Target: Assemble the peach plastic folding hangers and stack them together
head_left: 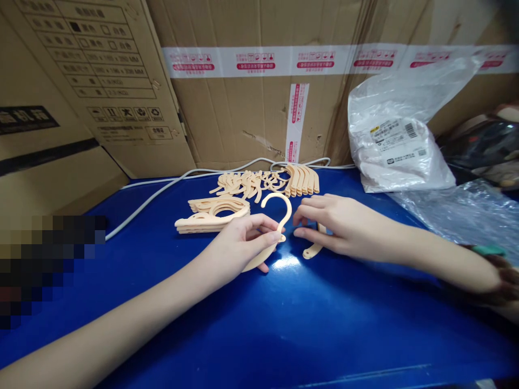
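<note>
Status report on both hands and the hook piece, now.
Left hand gripping peach plastic hook piece. Right hand resting on an arm piece on the blue table. Stacked hanger parts behind; nothing blocking.

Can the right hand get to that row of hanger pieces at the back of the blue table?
Probably yes. The right hand lies just in front of the row of hanger pieces, with only bare blue table between them. It already holds a small piece.
</note>
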Motion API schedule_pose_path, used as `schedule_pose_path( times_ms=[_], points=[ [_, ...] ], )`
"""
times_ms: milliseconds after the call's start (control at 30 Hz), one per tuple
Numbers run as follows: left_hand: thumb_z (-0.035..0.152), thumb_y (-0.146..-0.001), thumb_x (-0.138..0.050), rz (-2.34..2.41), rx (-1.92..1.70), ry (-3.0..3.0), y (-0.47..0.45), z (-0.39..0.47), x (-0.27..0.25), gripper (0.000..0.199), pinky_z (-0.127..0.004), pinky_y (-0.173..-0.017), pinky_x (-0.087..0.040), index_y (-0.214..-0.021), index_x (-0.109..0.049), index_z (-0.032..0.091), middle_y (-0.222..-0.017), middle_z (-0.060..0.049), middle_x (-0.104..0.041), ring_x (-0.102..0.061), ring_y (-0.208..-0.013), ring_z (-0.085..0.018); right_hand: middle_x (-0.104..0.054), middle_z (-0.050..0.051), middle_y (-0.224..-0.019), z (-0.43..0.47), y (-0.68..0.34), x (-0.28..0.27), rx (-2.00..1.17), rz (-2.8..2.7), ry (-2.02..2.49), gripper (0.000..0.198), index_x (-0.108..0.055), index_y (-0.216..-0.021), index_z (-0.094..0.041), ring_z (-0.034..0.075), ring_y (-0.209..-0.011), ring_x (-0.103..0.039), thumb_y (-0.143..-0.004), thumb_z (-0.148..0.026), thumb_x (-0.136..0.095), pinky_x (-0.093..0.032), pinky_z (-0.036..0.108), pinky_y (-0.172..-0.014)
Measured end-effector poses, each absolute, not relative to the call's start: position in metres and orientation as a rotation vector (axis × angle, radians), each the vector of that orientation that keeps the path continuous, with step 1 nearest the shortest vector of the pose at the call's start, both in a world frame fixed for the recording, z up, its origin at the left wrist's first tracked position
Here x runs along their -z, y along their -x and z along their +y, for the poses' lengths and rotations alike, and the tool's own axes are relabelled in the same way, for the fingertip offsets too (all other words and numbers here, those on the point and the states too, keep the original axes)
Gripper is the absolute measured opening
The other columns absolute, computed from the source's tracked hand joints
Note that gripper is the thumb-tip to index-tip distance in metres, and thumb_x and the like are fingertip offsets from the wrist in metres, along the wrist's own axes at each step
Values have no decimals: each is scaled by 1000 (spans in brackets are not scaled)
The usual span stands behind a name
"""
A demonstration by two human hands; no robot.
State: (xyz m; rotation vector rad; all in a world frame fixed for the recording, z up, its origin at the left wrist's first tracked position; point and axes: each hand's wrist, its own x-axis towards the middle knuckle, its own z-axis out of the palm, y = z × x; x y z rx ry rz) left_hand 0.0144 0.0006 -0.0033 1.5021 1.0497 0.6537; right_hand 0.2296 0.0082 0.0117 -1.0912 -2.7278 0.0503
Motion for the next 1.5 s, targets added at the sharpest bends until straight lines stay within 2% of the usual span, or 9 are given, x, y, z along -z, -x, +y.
schedule_pose_path(
  times_ms=[100, 233, 333, 467, 600, 833, 967, 1100, 1500],
  points=[
    [31, -79, -63, 1048, -658, -1491, -14, 1, 5, 20, -23, -49, -56, -89, -61, 15, -75, -1, -58, -58, -69, -14, -65, 6, -96, 13, -242, -24, -209, -2860, 1004, 34, -67, -97, -21, 21, -88, -61, -87, -52, -56, -45, 33, -77],
    [30, -80, -63, 1042, -652, -1464, -14, 3, 8, 18, -22, -48, -56, -89, -61, 14, -73, 0, -57, -58, -69, -13, -65, 5, -109, 15, -250, -27, -303, -2924, 918, 27, -70, -103, -22, 20, -96, -62, -86, -42, -62, -45, 31, -82],
    [28, -81, -62, 1028, -640, -1456, -14, 4, 8, 16, -21, -48, -56, -90, -61, 14, -71, 1, -58, -57, -66, -12, -66, 4, -100, 12, -245, -25, -342, -2888, 890, 19, -71, -92, -22, 18, -89, -62, -92, -32, -54, -44, 30, -78],
    [24, -84, -60, 1039, -605, -1419, -14, 3, 4, 12, -20, -48, -55, -90, -60, 14, -68, 2, -58, -58, -63, -11, -63, 2, -81, 3, -233, -24, -342, -2789, 962, 5, -60, -87, -19, 16, -74, -58, -88, -22, -57, -41, 27, -66],
    [23, -84, -61, 1065, -614, -1359, -14, 2, 2, 10, -20, -50, -56, -89, -61, 14, -68, 1, -60, -59, -63, -11, -63, 0, -77, -2, -227, -20, -395, -2716, 989, 3, -51, -85, -20, 12, -61, -55, -88, -20, -52, -36, 24, -56],
    [25, -81, -66, 1036, -627, -1278, -13, 2, 4, 13, -20, -52, -56, -89, -66, 14, -71, 0, -65, -61, -58, -11, -67, 2, -69, -6, -226, -13, 32, -2721, 1104, 20, -56, -98, -19, 15, -54, -60, -92, -34, -44, -28, 25, -51],
    [26, -85, -62, 1031, -601, -1277, -13, 0, 1, 13, -16, -44, -51, -86, -64, 14, -61, 0, -64, -59, -47, -9, -60, 1, -57, -4, -227, -13, 132, -2799, 1119, 35, -58, -76, -19, 13, -49, -53, -94, -44, -40, -21, 26, -49],
    [28, -89, -57, 996, -600, -1322, -14, -1, -1, 15, -13, -36, -43, -85, -62, 14, -54, 1, -62, -52, -35, -7, -62, 1, -66, -2, -227, -11, 90, -2872, 991, 30, -56, -77, -18, 13, -57, -54, -96, -34, -38, -25, 26, -53],
    [32, -89, -59, 1031, -570, -1302, -11, -2, 0, 17, -14, -41, -47, -95, -61, 17, -59, 0, -64, -58, -46, -9, -62, 0, -74, 1, -227, -2, 177, -2894, 989, 27, -54, -88, -20, 13, -59, -54, -100, -36, -35, -23, 27, -54]
  ],
)
